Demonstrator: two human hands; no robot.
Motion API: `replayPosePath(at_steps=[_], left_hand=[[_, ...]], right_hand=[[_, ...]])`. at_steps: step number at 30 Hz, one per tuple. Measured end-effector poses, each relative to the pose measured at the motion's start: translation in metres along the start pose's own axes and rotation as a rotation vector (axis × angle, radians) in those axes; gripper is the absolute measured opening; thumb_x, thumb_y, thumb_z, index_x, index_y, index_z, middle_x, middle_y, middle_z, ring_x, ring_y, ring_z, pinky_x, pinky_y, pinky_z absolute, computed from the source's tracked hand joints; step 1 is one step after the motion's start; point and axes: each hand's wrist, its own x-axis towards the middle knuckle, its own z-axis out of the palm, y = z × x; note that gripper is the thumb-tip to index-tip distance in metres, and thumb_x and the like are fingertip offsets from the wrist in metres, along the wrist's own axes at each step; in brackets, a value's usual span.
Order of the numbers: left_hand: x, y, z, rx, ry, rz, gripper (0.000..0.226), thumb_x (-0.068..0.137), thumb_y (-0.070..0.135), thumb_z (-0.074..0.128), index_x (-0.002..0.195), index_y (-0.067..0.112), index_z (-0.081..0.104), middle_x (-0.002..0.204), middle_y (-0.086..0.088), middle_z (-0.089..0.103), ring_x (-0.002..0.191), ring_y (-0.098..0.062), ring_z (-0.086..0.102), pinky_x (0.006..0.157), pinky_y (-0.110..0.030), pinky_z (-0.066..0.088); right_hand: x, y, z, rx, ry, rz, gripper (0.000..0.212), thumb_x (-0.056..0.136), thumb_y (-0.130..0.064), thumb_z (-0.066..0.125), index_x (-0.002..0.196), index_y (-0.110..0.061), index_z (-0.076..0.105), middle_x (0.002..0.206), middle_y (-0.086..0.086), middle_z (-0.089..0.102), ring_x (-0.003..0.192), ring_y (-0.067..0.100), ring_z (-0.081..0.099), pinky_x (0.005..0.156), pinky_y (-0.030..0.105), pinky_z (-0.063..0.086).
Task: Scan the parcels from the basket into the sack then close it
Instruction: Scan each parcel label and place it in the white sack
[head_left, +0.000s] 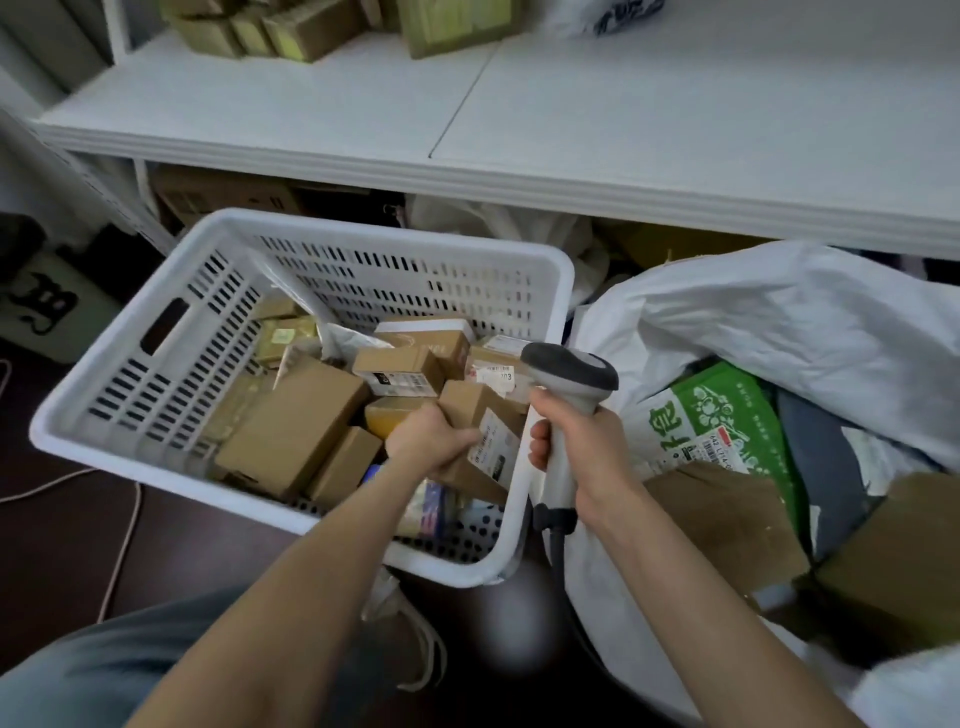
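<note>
The brown labelled parcel (493, 431) sits tilted among other boxes in the white basket (156, 395), by its right wall; my left hand (431, 441) curls its fingers round the parcel's near edge; my right hand (587, 447) grips the scanner (569, 371) by the handle, fingers wrapped tight; the open white sack (779, 312) lies just beside the basket.

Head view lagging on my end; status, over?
Left hand grips labelled brown cardboard parcel in white slotted basket. Right hand holds grey scanner. White sack open; nothing blocking.
</note>
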Motion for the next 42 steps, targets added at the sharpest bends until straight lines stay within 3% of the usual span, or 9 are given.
replayPosePath(at_steps=[4, 9, 13, 17, 20, 23, 27, 34, 42], left_hand=[[-0.021, -0.015, -0.083, -0.343, 0.095, 0.018, 0.041, 0.080, 0.046, 0.064, 0.105, 0.014, 0.058, 0.099, -0.002, 0.066, 0.083, -0.017, 0.061, 0.074, -0.033, 0.054], [-0.082, -0.025, -0.169, -0.810, 0.216, 0.110, 0.031, 0.091, 0.033, 0.058, 0.116, 0.016, 0.057, 0.098, -0.003, 0.067, 0.080, -0.013, 0.063, 0.055, -0.022, 0.048], [-0.123, -0.018, -0.203, -0.892, 0.099, 0.176, 0.027, 0.090, 0.032, 0.057, 0.109, 0.013, 0.062, 0.100, -0.011, 0.070, 0.088, -0.022, 0.066, 0.087, -0.044, 0.055], [-0.156, 0.016, -0.202, -0.832, -0.137, 0.271, 0.016, 0.095, 0.024, 0.051, 0.099, 0.010, 0.058, 0.081, -0.008, 0.070, 0.071, -0.017, 0.066, 0.058, -0.031, 0.056], [-0.176, 0.048, -0.187, -0.782, -0.288, 0.303, 0.017, 0.096, 0.027, 0.051, 0.101, 0.012, 0.057, 0.084, -0.006, 0.067, 0.074, -0.018, 0.064, 0.061, -0.029, 0.054], [-0.185, 0.077, -0.169, -0.958, -0.253, 0.316, 0.024, 0.095, 0.029, 0.054, 0.112, 0.012, 0.056, 0.091, -0.006, 0.067, 0.077, -0.018, 0.063, 0.067, -0.031, 0.053], [-0.187, 0.092, -0.125, -1.358, -0.200, 0.255, 0.032, 0.090, 0.029, 0.063, 0.115, 0.012, 0.053, 0.093, -0.003, 0.065, 0.077, -0.017, 0.058, 0.064, -0.032, 0.048], [-0.196, 0.100, -0.052, -1.391, -0.361, 0.160, 0.019, 0.090, 0.008, 0.061, 0.109, 0.011, 0.061, 0.100, -0.006, 0.068, 0.092, -0.024, 0.063, 0.066, -0.037, 0.054], [-0.185, 0.110, -0.020, -1.095, -0.162, 0.393, 0.077, 0.076, 0.003, 0.075, 0.143, 0.013, 0.039, 0.135, -0.001, 0.055, 0.113, -0.020, 0.060, 0.099, -0.042, 0.049]], right_hand=[[-0.026, -0.012, -0.006, 0.029, -0.044, -0.048, 0.018, 0.087, -0.011, 0.067, 0.069, -0.007, 0.064, 0.053, 0.004, 0.053, 0.044, 0.013, 0.048, 0.049, 0.024, 0.043], [-0.067, -0.028, -0.015, 0.069, -0.063, -0.139, 0.007, 0.085, -0.011, 0.071, 0.083, -0.007, 0.067, 0.064, 0.006, 0.063, 0.056, 0.014, 0.058, 0.058, 0.024, 0.052], [-0.092, -0.047, -0.035, 0.143, 0.013, -0.248, 0.026, 0.081, -0.012, 0.075, 0.104, -0.011, 0.066, 0.099, 0.005, 0.071, 0.088, 0.015, 0.066, 0.081, 0.034, 0.056], [-0.111, -0.061, -0.066, 0.198, 0.038, -0.253, 0.024, 0.079, -0.019, 0.078, 0.101, -0.015, 0.068, 0.098, 0.004, 0.070, 0.089, 0.019, 0.066, 0.091, 0.046, 0.053], [-0.121, -0.055, -0.087, 0.277, -0.062, -0.151, 0.021, 0.081, -0.015, 0.074, 0.101, -0.011, 0.070, 0.099, 0.018, 0.071, 0.090, 0.032, 0.067, 0.094, 0.059, 0.048], [-0.124, -0.044, -0.102, 0.340, -0.028, -0.134, 0.025, 0.083, -0.005, 0.069, 0.107, -0.004, 0.067, 0.091, 0.019, 0.073, 0.086, 0.038, 0.069, 0.083, 0.060, 0.053], [-0.124, -0.035, -0.115, 0.462, 0.107, -0.133, 0.017, 0.082, 0.000, 0.068, 0.098, -0.001, 0.063, 0.079, 0.015, 0.071, 0.066, 0.026, 0.070, 0.056, 0.039, 0.059], [-0.120, -0.027, -0.136, 0.440, 0.244, -0.186, 0.025, 0.083, -0.001, 0.069, 0.107, 0.000, 0.061, 0.097, 0.015, 0.064, 0.092, 0.030, 0.063, 0.086, 0.043, 0.053], [-0.171, -0.022, -0.150, 0.103, 0.240, -0.333, 0.016, 0.085, -0.011, 0.069, 0.073, -0.002, 0.066, 0.055, 0.006, 0.059, 0.045, 0.014, 0.048, 0.049, 0.027, 0.043]])
